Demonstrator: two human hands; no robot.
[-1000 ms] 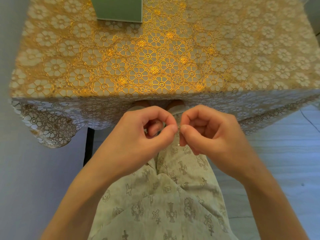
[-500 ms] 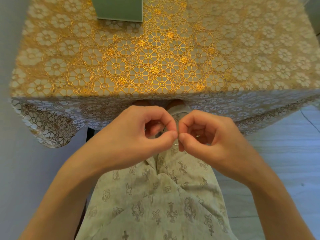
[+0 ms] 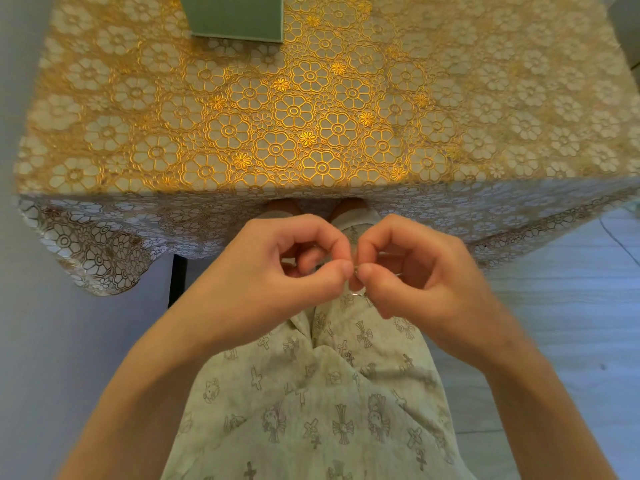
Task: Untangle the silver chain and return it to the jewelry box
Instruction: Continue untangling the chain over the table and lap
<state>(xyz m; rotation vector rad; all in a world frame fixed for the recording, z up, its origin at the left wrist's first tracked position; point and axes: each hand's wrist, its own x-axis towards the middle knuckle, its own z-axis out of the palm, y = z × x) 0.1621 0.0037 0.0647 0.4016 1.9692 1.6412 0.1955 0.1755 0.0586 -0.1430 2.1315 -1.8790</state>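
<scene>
Left hand (image 3: 277, 271) and right hand (image 3: 415, 271) held together in front of the body, just short of the counter's near edge, thumb tips almost meeting; both with fingers curled in, thumb pressed against forefinger in a pinch. Silver chain (image 3: 356, 292) caught between the two pinches; only a small bright loop shows, hanging just below the right thumb, plus a thin glint inside each curled palm; most of its length hidden by the fingers, so how tangled it is cannot be told.

Counter (image 3: 104, 216) straight ahead of the hands, covered in a gold floral lace cloth whose hem drapes down the near side, beyond the knuckles. Green jewelry box (image 3: 235, 19) well ahead of the left hand, at the far edge of the counter and cut by the top of the frame; open or closed cannot be told from here.

Below the hands: cream trousers (image 3: 311, 410) printed with crosses and small figures; two slippered feet (image 3: 353, 216) just past the fingertips, partly under the cloth hem. Pale floor (image 3: 571, 323) out to the right of the right hand.
</scene>
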